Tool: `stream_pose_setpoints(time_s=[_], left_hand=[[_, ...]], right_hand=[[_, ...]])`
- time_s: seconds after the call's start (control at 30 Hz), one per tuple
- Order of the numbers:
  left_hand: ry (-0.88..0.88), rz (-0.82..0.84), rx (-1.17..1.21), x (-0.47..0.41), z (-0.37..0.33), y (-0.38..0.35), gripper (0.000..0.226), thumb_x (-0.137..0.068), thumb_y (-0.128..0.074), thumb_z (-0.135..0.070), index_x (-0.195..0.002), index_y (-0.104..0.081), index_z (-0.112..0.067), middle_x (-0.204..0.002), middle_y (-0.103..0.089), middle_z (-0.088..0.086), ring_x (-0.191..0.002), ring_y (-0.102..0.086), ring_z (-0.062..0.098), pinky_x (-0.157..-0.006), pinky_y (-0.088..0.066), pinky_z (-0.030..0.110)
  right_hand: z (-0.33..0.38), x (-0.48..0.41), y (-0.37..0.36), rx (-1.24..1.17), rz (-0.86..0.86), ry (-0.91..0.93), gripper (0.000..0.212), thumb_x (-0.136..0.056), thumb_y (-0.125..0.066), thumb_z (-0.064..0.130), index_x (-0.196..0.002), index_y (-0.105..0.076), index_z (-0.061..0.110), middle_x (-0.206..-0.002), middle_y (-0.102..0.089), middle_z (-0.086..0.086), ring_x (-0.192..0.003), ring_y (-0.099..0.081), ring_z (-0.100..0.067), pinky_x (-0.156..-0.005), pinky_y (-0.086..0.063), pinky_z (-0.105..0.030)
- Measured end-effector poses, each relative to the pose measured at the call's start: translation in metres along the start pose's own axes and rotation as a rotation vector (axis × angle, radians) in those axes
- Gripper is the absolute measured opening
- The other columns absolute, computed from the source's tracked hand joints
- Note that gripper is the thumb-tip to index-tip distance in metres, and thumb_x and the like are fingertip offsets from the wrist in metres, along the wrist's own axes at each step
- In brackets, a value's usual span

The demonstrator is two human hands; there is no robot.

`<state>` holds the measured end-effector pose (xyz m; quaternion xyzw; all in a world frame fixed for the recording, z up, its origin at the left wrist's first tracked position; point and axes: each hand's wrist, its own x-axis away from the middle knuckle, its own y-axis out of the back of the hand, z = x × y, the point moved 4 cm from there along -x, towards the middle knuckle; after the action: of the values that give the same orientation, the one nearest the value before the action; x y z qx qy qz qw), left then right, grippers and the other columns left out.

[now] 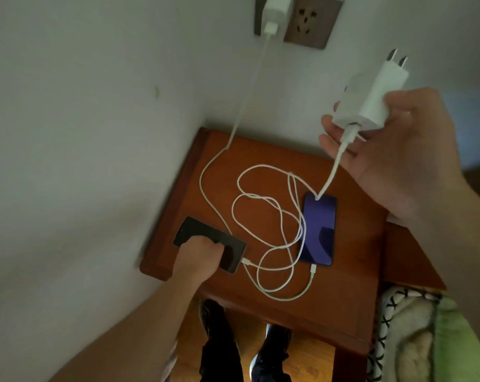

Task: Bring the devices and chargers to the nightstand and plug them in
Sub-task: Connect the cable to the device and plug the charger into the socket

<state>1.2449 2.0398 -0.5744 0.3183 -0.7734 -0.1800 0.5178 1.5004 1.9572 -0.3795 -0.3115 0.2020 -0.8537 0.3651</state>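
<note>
**Second charger in hand, black phone on its cable**

- Right hand (393, 150) is raised near the wall, with fingers and thumb closed round a white charger block (368, 100). Its prongs point up toward the wall.
- A free wall socket (302, 23) sits above and to the left, well apart from the prongs.
- Beside that socket a second charger (274, 12) is plugged in. Its long cable (250, 92) drops to the nightstand (352, 244) and meets the near end of the black phone (194, 227).
- Left hand (203, 252) grips the black phone across its middle. The phone lies flat on the nightstand's left side.
- The blue phone (319, 230) lies flat, right of centre.
- The held block's cable (333, 172) hangs down past the blue phone's top corner and loops loosely over the wood between the two phones. Its end connector lies just beside the blue phone's lower edge; I cannot tell whether it is seated.
- A patterned blanket (412, 340) is at lower right.
</note>
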Motion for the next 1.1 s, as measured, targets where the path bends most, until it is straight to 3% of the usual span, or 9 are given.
stream_pose_setpoints(time_s=[0.2,0.37,0.5,0.57,0.67,0.77,0.9,1.0,1.1], left_hand=[[-0.472,-0.06,0.296,0.043,-0.136,0.043,0.022,-0.092,-0.053,-0.037,-0.081,-0.067,-0.023,-0.075,-0.068,-0.002,-0.067,-0.061,0.001,-0.06,-0.043,0.014],[-0.509,-0.039,0.653,0.059,-0.212,0.065,0.02,-0.086,-0.05,-0.055,-0.092,-0.061,-0.04,-0.091,-0.067,-0.014,-0.085,-0.062,0.0,-0.079,-0.049,0.03],[-0.399,0.127,0.597,0.052,-0.233,0.066,0.033,-0.085,-0.047,-0.067,-0.082,-0.059,-0.037,-0.094,-0.063,-0.011,-0.087,-0.059,0.009,-0.084,-0.049,0.037],[-0.429,0.165,0.346,0.056,-0.231,0.07,0.04,-0.087,-0.047,-0.063,-0.099,-0.063,-0.028,-0.102,-0.063,-0.005,-0.085,-0.054,0.009,-0.08,-0.05,0.034],[-0.769,-0.092,-0.064,0.071,-0.235,0.096,0.037,-0.082,-0.047,-0.06,-0.08,-0.061,-0.026,-0.087,-0.07,-0.005,-0.075,-0.061,0.007,-0.072,-0.054,0.03],[-0.971,-0.342,0.065,0.08,-0.251,0.14,0.029,-0.081,-0.049,-0.055,-0.08,-0.064,-0.03,-0.066,-0.061,-0.009,-0.069,-0.059,0.002,-0.056,-0.046,0.016],[-0.746,-0.494,0.316,0.049,-0.268,0.183,0.036,-0.079,-0.064,-0.05,-0.106,-0.048,-0.033,-0.092,-0.054,-0.012,-0.086,-0.051,0.002,-0.061,-0.037,0.011],[-0.378,-0.085,0.384,0.011,-0.274,0.176,0.078,-0.074,-0.07,-0.059,-0.137,-0.038,-0.027,-0.135,-0.049,0.0,-0.115,-0.05,0.019,-0.087,-0.045,0.032],[-0.248,0.187,0.402,-0.008,-0.277,0.168,0.083,-0.069,-0.072,-0.061,-0.137,-0.044,-0.022,-0.131,-0.055,0.003,-0.115,-0.054,0.021,-0.087,-0.047,0.04]], right_hand=[[0.019,-0.01,-0.01,-0.03,-0.07,-0.119,0.037,-0.092,-0.05,0.039,-0.105,-0.065,0.007,-0.079,-0.071,-0.006,-0.065,-0.07,-0.017,-0.047,-0.053,-0.023],[0.017,-0.046,-0.01,-0.003,-0.154,-0.14,0.034,-0.083,-0.07,0.03,-0.105,-0.063,0.004,-0.082,-0.071,-0.012,-0.069,-0.073,-0.019,-0.044,-0.052,-0.021],[0.009,-0.077,-0.016,-0.023,-0.163,-0.167,0.027,-0.083,-0.07,0.015,-0.102,-0.059,0.0,-0.085,-0.07,-0.019,-0.078,-0.075,-0.025,-0.049,-0.055,-0.024],[0.006,-0.087,-0.021,-0.024,-0.179,-0.181,0.026,-0.082,-0.072,0.014,-0.1,-0.058,0.0,-0.088,-0.07,-0.02,-0.081,-0.075,-0.026,-0.051,-0.056,-0.024],[0.004,-0.098,-0.028,0.003,-0.194,-0.17,0.026,-0.082,-0.074,0.016,-0.097,-0.061,-0.001,-0.084,-0.067,-0.015,-0.08,-0.075,-0.024,-0.051,-0.056,-0.024],[0.002,-0.104,-0.033,0.017,-0.195,-0.186,0.031,-0.082,-0.074,0.02,-0.098,-0.062,-0.003,-0.076,-0.067,-0.011,-0.065,-0.074,-0.017,-0.05,-0.056,-0.025],[-0.002,-0.106,-0.035,0.023,-0.244,-0.215,0.038,-0.079,-0.077,0.027,-0.106,-0.064,0.004,-0.097,-0.072,-0.015,-0.078,-0.075,-0.022,-0.057,-0.057,-0.028],[-0.005,-0.108,-0.037,0.084,-0.258,-0.22,0.036,-0.079,-0.076,0.032,-0.105,-0.066,0.009,-0.102,-0.072,-0.013,-0.087,-0.075,-0.024,-0.063,-0.057,-0.032],[-0.008,-0.109,-0.041,0.121,-0.276,-0.198,0.034,-0.081,-0.073,0.035,-0.105,-0.067,0.013,-0.102,-0.073,-0.009,-0.093,-0.071,-0.024,-0.07,-0.054,-0.032]])
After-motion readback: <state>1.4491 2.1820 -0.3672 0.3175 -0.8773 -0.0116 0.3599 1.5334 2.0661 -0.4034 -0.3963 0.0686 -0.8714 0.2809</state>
